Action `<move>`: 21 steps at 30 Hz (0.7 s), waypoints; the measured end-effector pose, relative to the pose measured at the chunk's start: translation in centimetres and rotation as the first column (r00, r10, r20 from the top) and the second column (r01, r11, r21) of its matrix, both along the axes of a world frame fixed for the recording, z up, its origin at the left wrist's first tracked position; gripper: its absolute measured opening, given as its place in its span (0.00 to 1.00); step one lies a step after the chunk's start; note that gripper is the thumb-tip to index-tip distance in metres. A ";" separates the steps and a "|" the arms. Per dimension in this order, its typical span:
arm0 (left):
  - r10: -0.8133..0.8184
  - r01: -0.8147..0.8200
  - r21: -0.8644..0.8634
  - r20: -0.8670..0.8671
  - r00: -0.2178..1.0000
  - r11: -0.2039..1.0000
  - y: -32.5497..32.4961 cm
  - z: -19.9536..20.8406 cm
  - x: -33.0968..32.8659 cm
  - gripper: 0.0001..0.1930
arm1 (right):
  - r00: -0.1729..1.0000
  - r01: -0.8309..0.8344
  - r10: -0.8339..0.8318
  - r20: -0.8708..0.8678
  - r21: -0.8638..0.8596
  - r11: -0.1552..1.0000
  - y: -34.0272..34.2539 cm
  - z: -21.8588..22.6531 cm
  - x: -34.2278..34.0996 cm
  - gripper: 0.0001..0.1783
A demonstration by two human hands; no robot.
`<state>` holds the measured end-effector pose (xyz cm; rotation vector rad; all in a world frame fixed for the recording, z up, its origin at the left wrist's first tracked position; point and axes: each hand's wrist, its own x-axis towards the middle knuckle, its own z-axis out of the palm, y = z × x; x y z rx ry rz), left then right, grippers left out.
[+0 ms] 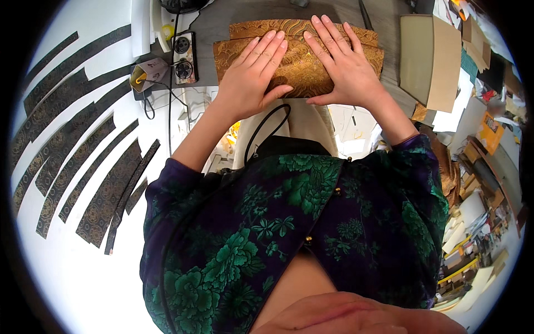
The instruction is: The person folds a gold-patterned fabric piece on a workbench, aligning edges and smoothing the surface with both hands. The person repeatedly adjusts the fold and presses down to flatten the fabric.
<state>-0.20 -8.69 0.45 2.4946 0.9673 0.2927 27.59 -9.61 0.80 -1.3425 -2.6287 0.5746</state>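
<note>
A gold-brown brocade fabric piece (303, 67) with a swirling raised pattern lies across the near edge of the dark grey table (214, 25). It looks folded or layered, since a second strip shows along its far side. My left hand (256, 75) rests flat on its left half, fingers stretched out and pointing away from me. On the right half my right hand (347, 69) lies palm down with the fingers spread. Both thumbs reach in toward the fabric's near edge. Neither hand grips anything; what is under the palms is hidden.
Left of the fabric stand a dark device with two round dials (183, 58) and a small pouch-like holder (149, 75) with cords. An open cardboard box (428, 61) is at the right. Dark patterned fabric strips (83, 150) hang at far left; crowded shelves (478, 222) line the right.
</note>
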 end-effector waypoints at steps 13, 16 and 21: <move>-0.033 0.038 0.027 -0.151 0.988 0.999 -1.8 0.2 -0.8 0.44 | 1.000 0.014 -0.014 0.005 -0.010 1.000 0.0 0.2 -0.1 0.72; -0.042 0.047 0.029 -0.171 0.984 0.998 -1.8 -0.1 -0.8 0.45 | 1.000 0.014 -0.014 0.011 -0.015 1.000 0.0 0.2 -0.1 0.72; -0.044 0.051 0.047 -0.138 0.989 0.998 -2.1 -0.6 -1.0 0.45 | 1.000 0.008 -0.008 0.015 -0.007 1.000 0.0 0.1 -0.1 0.73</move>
